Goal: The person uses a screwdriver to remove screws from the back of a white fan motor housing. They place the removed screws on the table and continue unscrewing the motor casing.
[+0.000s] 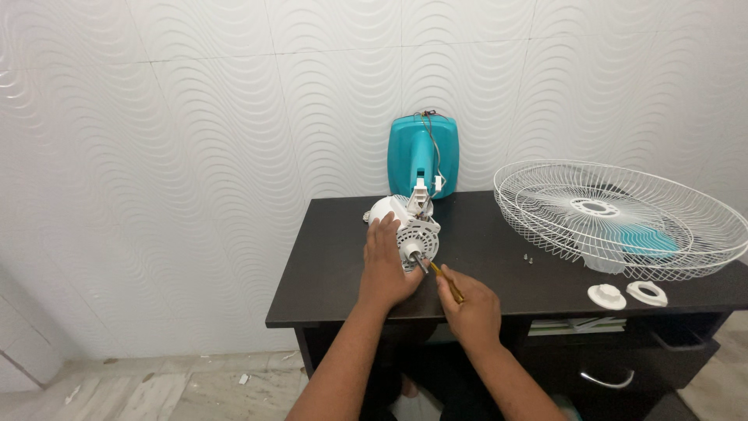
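The left hand (386, 265) reaches forward with its forearm rising from the bottom edge, palm laid flat and fingers spread over the white fan motor (413, 234), which lies on the black table (335, 265) before a teal housing (421, 156). The right hand (470, 308) is curled tight around a yellow-handled screwdriver (444, 279), its tip at the motor's front. 2 wire fan guards (623, 218) rest well apart to the right.
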